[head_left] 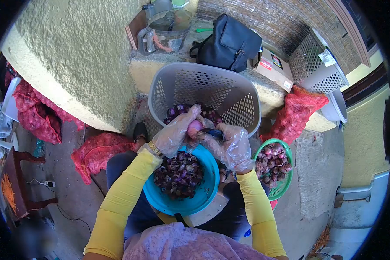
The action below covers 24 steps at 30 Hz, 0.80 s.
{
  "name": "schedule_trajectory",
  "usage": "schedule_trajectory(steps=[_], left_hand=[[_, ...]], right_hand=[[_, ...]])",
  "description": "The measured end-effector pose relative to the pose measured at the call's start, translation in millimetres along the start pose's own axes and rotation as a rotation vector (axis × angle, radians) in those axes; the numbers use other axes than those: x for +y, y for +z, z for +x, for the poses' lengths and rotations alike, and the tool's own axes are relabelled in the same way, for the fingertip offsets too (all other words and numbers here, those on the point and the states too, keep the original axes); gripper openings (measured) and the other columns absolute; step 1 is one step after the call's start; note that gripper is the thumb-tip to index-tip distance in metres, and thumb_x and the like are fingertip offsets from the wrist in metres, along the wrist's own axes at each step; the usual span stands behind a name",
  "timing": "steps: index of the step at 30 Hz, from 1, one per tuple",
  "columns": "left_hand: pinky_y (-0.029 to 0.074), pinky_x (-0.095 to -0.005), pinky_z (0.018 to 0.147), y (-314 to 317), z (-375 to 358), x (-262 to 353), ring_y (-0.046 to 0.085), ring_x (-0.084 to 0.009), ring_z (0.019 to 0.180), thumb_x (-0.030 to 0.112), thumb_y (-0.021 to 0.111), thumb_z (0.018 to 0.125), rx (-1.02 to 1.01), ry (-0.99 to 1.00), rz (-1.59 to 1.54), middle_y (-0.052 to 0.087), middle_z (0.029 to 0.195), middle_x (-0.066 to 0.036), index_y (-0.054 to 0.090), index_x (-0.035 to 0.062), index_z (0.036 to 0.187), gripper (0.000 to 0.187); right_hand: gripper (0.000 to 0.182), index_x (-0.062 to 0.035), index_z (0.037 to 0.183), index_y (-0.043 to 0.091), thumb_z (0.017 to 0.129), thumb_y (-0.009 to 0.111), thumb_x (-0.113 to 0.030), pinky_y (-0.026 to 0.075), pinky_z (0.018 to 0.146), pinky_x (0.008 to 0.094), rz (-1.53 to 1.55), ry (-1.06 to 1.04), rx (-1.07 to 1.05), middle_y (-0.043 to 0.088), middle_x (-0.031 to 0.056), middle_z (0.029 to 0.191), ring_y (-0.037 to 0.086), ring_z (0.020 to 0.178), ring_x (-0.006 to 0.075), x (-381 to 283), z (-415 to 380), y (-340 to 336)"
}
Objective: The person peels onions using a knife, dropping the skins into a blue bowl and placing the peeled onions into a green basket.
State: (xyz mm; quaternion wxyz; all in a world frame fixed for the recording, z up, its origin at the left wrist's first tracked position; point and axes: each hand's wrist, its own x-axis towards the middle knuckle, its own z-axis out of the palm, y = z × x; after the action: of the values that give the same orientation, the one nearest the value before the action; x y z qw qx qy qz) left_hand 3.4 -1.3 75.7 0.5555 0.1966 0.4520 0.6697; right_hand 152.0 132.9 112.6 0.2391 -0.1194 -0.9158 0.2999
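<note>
My left hand point(177, 130), in a clear plastic glove, is closed around a purple-red onion point(195, 128). Beside it my right hand point(233, 146), gloved the same way, grips a dark-handled tool point(215, 133) close to the onion; its blade or tip cannot be made out. Both hands are above the gap between a grey perforated basket point(203, 71) and a blue basin point(214, 182). Dark purple onion skins point(177, 175) fill much of the basin. In the basket lie several purple onions point(172, 112), partly hidden by my hands.
On the right stands a green basket point(284, 188) of unpeeled onions point(273, 164), near a red mesh sack point(292, 113). Another red sack point(100, 149) lies left. A black backpack point(234, 41), a box point(274, 67) and a clear bucket point(171, 28) sit on the ledge behind.
</note>
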Motion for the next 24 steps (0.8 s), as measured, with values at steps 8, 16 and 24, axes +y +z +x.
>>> schedule_trajectory(steps=[8, 16, 24], left_hand=[[0.039, -0.0233, 0.054, -4, -6, 7, 0.053, -0.0083, 0.065, 0.059, 0.045, 0.108, -0.03, -0.071, -0.055, 0.061, 0.084, 0.001, 0.065, 0.0112, 0.104, 0.052], [0.04, -0.0246, 0.048, -4, -1, 0, 0.05, -0.0101, 0.054, 0.066, 0.044, 0.105, -0.005, 0.009, 0.05, 0.059, 0.071, -0.001, 0.069, 0.0064, 0.106, 0.065], [0.038, -0.0221, 0.055, -8, -3, 2, 0.051, -0.0086, 0.064, 0.06, 0.047, 0.107, -0.049, -0.022, 0.033, 0.062, 0.086, -0.002, 0.064, 0.01, 0.098, 0.054]], right_hand=[[0.049, -0.0026, 0.074, 0.067, 0.084, 0.083, -0.048, 0.05, 0.057, 0.0465, -0.1, -0.063, -0.018, 0.063, 0.0201, 0.065, 0.065, 0.061, 0.041, 7, -1, -1], [0.048, -0.0009, 0.085, 0.077, 0.086, 0.081, -0.049, 0.053, 0.06, 0.0465, -0.038, 0.009, -0.074, 0.067, 0.0223, 0.067, 0.069, 0.063, 0.0393, 11, -5, 5], [0.045, -0.0019, 0.089, 0.079, 0.088, 0.08, -0.047, 0.055, 0.062, 0.0443, 0.107, 0.094, -0.142, 0.069, 0.0221, 0.07, 0.07, 0.065, 0.0389, 10, -6, 4]])
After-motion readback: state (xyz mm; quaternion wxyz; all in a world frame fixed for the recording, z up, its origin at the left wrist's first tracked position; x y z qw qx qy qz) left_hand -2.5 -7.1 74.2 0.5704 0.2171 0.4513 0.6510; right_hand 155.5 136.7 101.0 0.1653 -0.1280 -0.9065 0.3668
